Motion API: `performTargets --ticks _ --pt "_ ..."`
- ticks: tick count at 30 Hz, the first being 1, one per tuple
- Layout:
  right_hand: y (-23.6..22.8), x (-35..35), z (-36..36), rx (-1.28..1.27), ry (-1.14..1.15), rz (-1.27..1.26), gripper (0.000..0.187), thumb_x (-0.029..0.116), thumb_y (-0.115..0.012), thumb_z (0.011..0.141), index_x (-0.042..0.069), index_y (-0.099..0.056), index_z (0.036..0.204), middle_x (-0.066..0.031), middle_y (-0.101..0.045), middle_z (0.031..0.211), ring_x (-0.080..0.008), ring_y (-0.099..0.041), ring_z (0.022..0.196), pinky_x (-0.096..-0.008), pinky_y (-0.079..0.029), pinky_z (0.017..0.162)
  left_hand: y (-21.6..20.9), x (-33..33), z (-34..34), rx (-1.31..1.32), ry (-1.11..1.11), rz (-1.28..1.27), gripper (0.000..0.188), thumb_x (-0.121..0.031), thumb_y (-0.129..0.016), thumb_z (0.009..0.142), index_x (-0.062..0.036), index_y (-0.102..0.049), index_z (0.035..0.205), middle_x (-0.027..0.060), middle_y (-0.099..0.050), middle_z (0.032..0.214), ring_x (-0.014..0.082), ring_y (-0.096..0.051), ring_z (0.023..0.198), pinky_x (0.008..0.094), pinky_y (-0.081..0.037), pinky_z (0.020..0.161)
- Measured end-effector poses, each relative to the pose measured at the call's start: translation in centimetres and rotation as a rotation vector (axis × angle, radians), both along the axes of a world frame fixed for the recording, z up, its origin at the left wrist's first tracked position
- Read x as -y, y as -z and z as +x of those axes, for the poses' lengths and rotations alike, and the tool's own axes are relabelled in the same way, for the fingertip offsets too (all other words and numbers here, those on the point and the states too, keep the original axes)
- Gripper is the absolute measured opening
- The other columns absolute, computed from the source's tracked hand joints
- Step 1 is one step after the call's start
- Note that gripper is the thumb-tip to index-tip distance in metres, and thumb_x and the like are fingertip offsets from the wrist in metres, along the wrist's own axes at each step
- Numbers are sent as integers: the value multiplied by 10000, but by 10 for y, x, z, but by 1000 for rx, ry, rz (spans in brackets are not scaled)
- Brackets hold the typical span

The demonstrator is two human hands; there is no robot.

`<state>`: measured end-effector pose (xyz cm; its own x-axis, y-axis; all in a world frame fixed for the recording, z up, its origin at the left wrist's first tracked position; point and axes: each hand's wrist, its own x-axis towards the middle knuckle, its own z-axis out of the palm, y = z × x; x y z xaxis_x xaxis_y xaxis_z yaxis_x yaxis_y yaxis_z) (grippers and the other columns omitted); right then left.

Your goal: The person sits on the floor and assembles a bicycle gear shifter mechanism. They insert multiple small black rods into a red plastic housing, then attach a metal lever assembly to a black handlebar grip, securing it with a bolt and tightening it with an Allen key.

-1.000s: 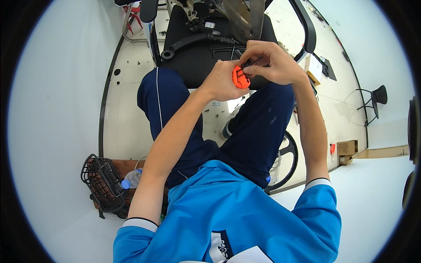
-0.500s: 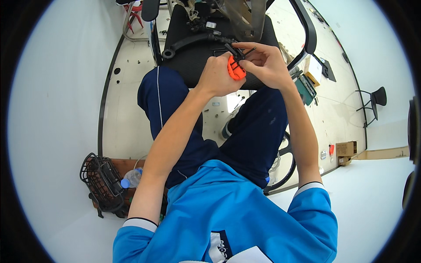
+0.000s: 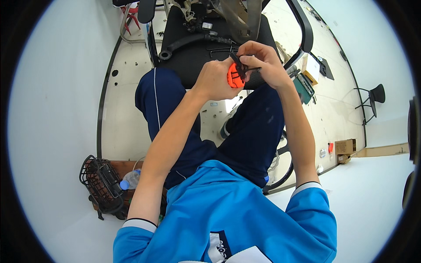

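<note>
Work in hand: we find an orange piece [image 3: 235,79] and a black piece [image 3: 237,60] brought together between the hands, above the near edge of the seat. We judge the work part-way. The two pieces appear to touch; whether they are fastened we cannot tell, and neither is set down.
Left hand [image 3: 213,79]: curled around the orange piece from the left, holding it firmly as far as we can judge. Its fingertips are hidden from us.
Right hand [image 3: 264,65]: partly closed, with thumb and forefinger pinching the black piece on its right side. A thin black prong [image 3: 253,69] points right; we cannot tell whether it belongs to that piece or is a separate tool.
Green case [image 3: 303,87]: on the floor, right of the right forearm; neither hand touches it.
Chair seat [image 3: 186,73]: black, bearing loose parts that we note as left lying.
Angled rods [image 3: 218,49]: on the seat, just beyond the hands.
Curved tube [image 3: 186,42]: black, to the left on the seat.
Translucent panel [image 3: 251,30]: upright at the far side, apart from both hands.
</note>
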<state>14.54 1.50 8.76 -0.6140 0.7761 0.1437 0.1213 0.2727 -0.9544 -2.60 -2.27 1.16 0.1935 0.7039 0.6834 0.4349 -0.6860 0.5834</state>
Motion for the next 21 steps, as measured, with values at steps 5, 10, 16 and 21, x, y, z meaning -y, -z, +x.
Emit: performTargets --ticks 5,10,16,21 --pt "15 4 -2 -158 184 -109 127 10 -512 919 -17 -612 992 -117 -672 844 -149 -674 706 -264 -580 608 -8 7 -5 58 -68 20 371 -180 -801 610 -4 -558 827 106 -616 616 301 -648 563 335 -527 557" --pt "1 0 10 -72 145 145 192 51 -554 908 2 -659 1061 -115 -695 916 -175 -688 787 -286 -568 684 0 2 -8 84 -58 11 360 -122 -774 586 -25 -529 831 89 -557 602 275 -588 518 315 -484 527" --pt "-42 -10 -6 399 -133 517 292 281 -701 863 30 -744 1005 -99 -722 873 -174 -697 796 -275 -558 736 1 -1 -6 -101 -24 -6 306 -129 -752 596 -12 -574 815 120 -557 590 318 -588 544 355 -498 559" --pt "-46 -6 -11 552 -134 491 252 258 -699 869 11 -724 908 -90 -700 776 -140 -684 672 -245 -558 640 1 -2 -5 -222 -30 -15 270 -134 -738 612 -28 -578 801 111 -575 598 327 -593 553 361 -499 551"
